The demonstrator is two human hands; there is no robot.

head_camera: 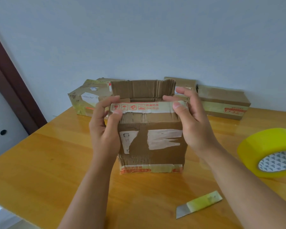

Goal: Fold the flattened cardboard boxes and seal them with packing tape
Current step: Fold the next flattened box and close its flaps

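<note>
Head view: hands (149, 123) on box (155, 146) flap (near edge).

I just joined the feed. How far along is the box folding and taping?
Done: two taped brown cardboard boxes stand by the wall. In hand: the left hand and right hand grip the near flap of an upright open-topped cardboard box. Left: closing its flaps and sealing with the yellow tape roll; the taped-handle blade lies unused.
</note>
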